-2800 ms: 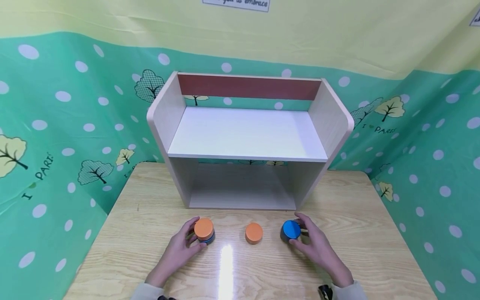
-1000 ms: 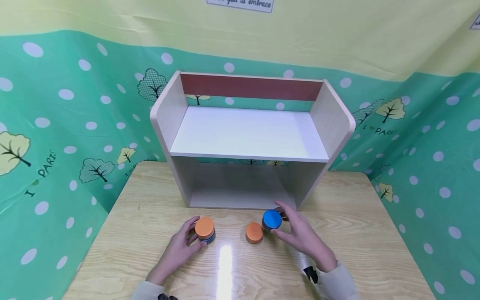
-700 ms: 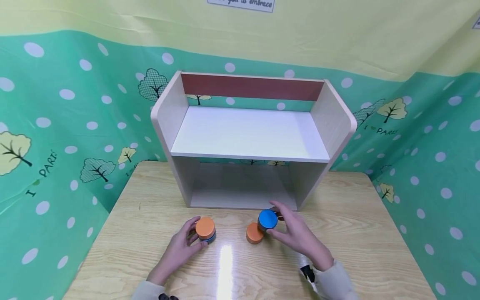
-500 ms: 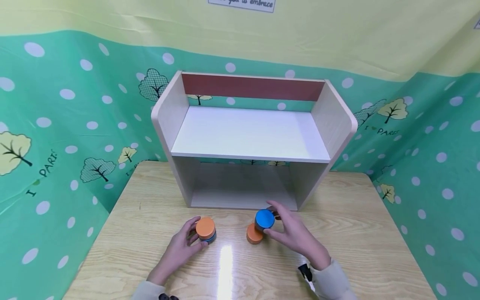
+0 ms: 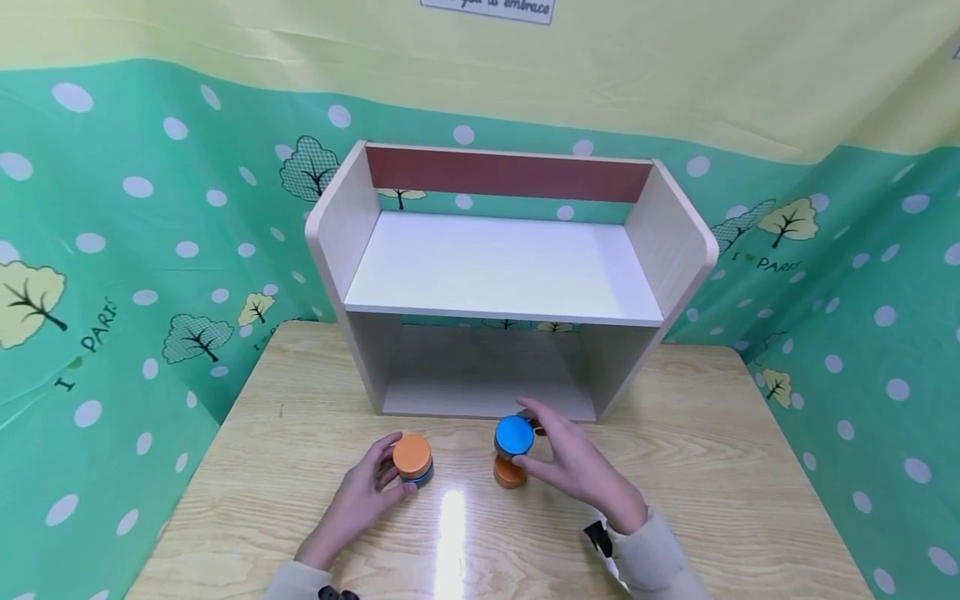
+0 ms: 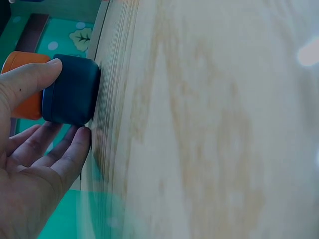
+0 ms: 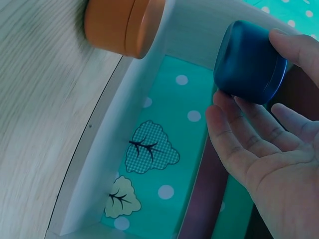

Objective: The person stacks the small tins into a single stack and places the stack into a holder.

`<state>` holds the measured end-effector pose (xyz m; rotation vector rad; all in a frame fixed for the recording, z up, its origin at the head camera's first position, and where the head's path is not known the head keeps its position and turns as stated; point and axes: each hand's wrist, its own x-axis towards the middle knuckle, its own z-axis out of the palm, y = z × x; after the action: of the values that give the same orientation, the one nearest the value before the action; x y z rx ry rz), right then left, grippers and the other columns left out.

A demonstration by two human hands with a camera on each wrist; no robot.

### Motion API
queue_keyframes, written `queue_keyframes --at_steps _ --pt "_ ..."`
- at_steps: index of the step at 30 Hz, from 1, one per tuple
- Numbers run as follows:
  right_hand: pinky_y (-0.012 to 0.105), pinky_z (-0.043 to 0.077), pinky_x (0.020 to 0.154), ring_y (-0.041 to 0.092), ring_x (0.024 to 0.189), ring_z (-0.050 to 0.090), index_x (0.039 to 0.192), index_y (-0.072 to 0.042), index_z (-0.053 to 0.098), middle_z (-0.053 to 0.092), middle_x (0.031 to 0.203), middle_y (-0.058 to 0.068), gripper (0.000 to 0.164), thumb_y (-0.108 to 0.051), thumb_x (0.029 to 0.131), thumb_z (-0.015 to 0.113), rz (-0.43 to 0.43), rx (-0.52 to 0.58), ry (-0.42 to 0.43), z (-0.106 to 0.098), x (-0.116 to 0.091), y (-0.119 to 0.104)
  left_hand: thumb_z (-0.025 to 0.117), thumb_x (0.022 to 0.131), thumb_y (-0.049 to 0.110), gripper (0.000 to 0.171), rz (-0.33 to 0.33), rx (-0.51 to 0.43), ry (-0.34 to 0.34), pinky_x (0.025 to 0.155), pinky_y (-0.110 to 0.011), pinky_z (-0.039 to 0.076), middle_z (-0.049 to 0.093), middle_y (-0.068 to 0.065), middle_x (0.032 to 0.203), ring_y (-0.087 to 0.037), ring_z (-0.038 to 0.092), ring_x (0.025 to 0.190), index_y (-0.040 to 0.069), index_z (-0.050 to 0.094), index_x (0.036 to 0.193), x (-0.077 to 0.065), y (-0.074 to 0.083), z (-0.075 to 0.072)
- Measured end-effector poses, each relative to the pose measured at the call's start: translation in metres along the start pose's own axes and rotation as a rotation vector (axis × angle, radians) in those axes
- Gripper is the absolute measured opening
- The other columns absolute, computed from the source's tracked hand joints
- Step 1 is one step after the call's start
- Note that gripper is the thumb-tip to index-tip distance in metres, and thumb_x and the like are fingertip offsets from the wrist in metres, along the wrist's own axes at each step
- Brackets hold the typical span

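Two round lidded tins stand stacked at the front left, an orange tin (image 5: 412, 456) over a dark blue tin (image 6: 75, 92). My left hand (image 5: 365, 496) holds the lower one, thumb on one side and fingers on the other. Its base meets the tabletop. A second blue tin (image 5: 514, 435) is raised off the table, pinched between thumb and fingers of my right hand (image 5: 573, 471). Below it another orange tin (image 5: 509, 475) stands on the table, partly covered in the head view. The right wrist view shows a gap between the raised blue tin (image 7: 244, 62) and that orange tin (image 7: 117, 25).
A white two-level shelf unit (image 5: 502, 267) with a dark red back rail (image 5: 510, 173) stands just behind the tins. The wooden table (image 5: 712, 467) extends to both sides and in front. Green patterned cloth (image 5: 112, 250) hangs behind and along the sides.
My right hand has carried its blue tin leftward and up from the table, to above the lone orange tin. My left hand keeps its place at the stack.
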<state>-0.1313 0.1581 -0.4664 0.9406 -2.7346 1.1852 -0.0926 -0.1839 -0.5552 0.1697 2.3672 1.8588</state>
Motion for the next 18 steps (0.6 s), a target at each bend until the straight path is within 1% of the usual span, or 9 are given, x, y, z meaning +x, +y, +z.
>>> queue_keyframes --at_steps 2,9,15,18 --pt "0.041 0.058 0.093 0.019 0.115 0.059 0.149 -0.007 0.038 0.059 0.131 0.006 0.08 -0.013 0.083 0.084 -0.005 0.001 -0.004 0.001 0.001 -0.002 0.084 0.079 0.002 0.085 0.001 -0.003 0.0 0.106 -0.034 0.046 0.052 -0.018 0.142 -0.034 0.049 0.132 0.006 0.039 0.151 0.0 0.0 0.0" --pt "0.031 0.056 0.094 0.017 0.116 0.059 0.15 -0.008 0.038 0.059 0.132 0.005 0.08 -0.014 0.084 0.083 -0.013 -0.015 -0.023 0.003 0.006 -0.007 0.084 0.08 0.003 0.084 -0.014 0.0 -0.006 0.106 -0.034 0.046 0.053 -0.017 0.141 -0.033 0.05 0.131 0.006 0.038 0.151 0.0 0.001 0.0" --pt "0.03 0.055 0.096 0.015 0.117 0.058 0.151 -0.009 0.037 0.057 0.134 0.004 0.079 -0.016 0.086 0.082 -0.005 -0.013 -0.051 0.005 0.01 -0.01 0.084 0.08 0.004 0.084 -0.019 -0.002 -0.01 0.105 -0.033 0.047 0.054 -0.017 0.14 -0.033 0.052 0.129 0.004 0.038 0.151 0.0 0.003 -0.001" --pt "0.031 0.055 0.096 0.016 0.117 0.058 0.151 -0.008 0.037 0.057 0.133 0.004 0.08 -0.016 0.086 0.082 -0.014 -0.008 -0.058 0.007 0.013 -0.012 0.084 0.08 0.004 0.085 -0.019 -0.004 -0.011 0.105 -0.032 0.047 0.054 -0.017 0.14 -0.033 0.052 0.129 0.004 0.038 0.151 0.001 0.003 -0.001"
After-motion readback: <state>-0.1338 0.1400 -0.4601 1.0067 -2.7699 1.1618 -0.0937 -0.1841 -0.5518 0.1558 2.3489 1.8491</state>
